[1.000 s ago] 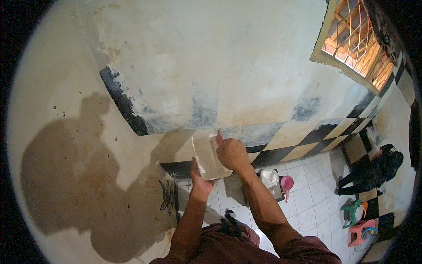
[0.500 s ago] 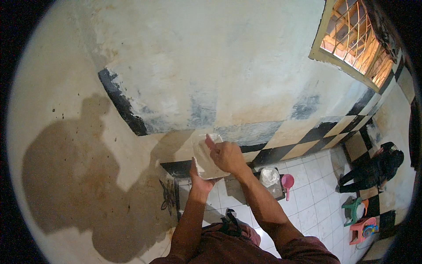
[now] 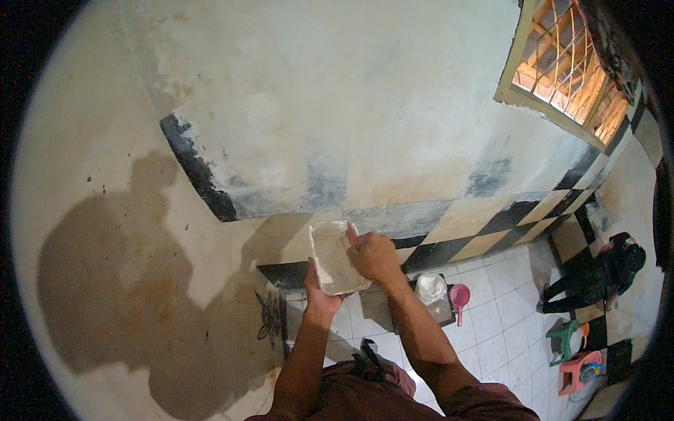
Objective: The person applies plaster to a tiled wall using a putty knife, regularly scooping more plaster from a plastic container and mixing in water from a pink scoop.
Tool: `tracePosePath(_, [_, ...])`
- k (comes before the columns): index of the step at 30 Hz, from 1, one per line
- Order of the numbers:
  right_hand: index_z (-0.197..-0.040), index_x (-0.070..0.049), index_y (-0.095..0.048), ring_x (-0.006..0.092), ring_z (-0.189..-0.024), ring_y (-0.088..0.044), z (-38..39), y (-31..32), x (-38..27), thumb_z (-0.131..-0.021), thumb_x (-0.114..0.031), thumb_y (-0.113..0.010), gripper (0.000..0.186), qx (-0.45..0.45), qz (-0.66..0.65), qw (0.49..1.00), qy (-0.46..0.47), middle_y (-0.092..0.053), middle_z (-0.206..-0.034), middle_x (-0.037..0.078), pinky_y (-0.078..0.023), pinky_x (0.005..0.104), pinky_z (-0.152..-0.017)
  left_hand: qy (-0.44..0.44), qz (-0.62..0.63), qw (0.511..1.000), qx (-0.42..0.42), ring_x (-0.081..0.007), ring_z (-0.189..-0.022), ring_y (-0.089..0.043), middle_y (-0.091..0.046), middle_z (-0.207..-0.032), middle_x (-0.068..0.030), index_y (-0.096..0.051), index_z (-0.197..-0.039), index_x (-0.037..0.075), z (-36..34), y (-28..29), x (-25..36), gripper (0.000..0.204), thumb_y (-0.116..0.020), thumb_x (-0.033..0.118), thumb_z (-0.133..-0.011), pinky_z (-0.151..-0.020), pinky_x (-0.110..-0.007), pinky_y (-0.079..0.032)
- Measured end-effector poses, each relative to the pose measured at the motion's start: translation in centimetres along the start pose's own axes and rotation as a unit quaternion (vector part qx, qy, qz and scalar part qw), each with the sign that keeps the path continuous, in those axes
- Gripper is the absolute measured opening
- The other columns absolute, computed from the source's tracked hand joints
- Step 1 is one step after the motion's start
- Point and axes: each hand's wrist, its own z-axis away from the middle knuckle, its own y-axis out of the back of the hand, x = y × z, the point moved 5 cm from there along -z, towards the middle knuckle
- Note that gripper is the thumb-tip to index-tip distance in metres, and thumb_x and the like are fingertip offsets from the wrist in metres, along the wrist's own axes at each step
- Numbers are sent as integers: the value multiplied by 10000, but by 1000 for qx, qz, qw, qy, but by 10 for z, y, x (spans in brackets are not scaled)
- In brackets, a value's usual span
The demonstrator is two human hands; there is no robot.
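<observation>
A pale rectangular tray [image 3: 330,263], its rim and inside smeared with white paste, is held up in front of the wall. My left hand [image 3: 323,298] grips it from the left side and below, thumb along the edge. Over the tray's right part, my right hand [image 3: 375,258] is closed. A short pinkish tip shows beyond its fingers at the tray's upper right; whether it is a finger or a tool I cannot tell. The wall [image 3: 281,140] behind carries whitish, smeared patches over dark squares.
On the tiled floor [image 3: 491,316], a white plastic bag [image 3: 430,288] sits beside a pink dipper [image 3: 459,298]. At right are a person in dark clothes [image 3: 597,277], a green stool [image 3: 564,342] and a red stool [image 3: 577,372]. A barred window [image 3: 569,67] is at upper right.
The tray now faces me more openly and sits slightly lower. My right hand has shifted right and down, from the tray's middle toward its right edge.
</observation>
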Motion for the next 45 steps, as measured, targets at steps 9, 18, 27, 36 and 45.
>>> tracePosePath(9, [-722,-15,-670,416,-641,-641,31,-8,-44,-812,-240,-574,261,17,-46,997,55,-629,-682,243,-525,498,-643,-53,25,998,37,-268,-1180,-558,-544,-1327,-67,-469,-1367,174,-4,3,2,616,-363,603,-938,-933,-469,-501])
tracePosePath(18, [-871,-52,-688,373,-648,-657,32,10,-21,-843,-219,-576,204,30,-25,998,38,-666,-754,170,-535,472,-615,-31,-8,999,22,-308,-1193,-539,-556,-1318,-51,-486,-1358,208,-7,15,-4,636,-449,622,-876,-911,-554,-481])
tracePosePath(27, [-925,-10,-694,224,-671,-643,54,-3,45,-915,-213,-587,229,154,-330,931,-34,-682,-766,128,-503,356,-612,-49,38,998,-16,-276,-1186,-534,-548,-1305,-58,-479,-1348,155,-6,8,-11,582,-440,549,-921,-977,-471,-446])
tracePosePath(36, [-1032,17,-658,108,-755,-594,50,-40,78,-891,-83,-643,173,112,-654,733,-151,-666,-896,39,-490,268,-683,-56,59,996,-33,-286,-1151,-553,-566,-1274,-59,-495,-1326,139,-6,14,-2,531,-478,486,-925,-964,-471,-451])
tracePosePath(45, [-996,12,-637,184,-701,-619,68,-57,27,-863,-69,-641,156,68,-595,787,-148,-666,-816,86,-502,325,-632,-38,76,996,-21,-291,-1191,-541,-551,-1317,-77,-474,-1358,126,10,50,13,567,-451,504,-936,-1003,-467,-442])
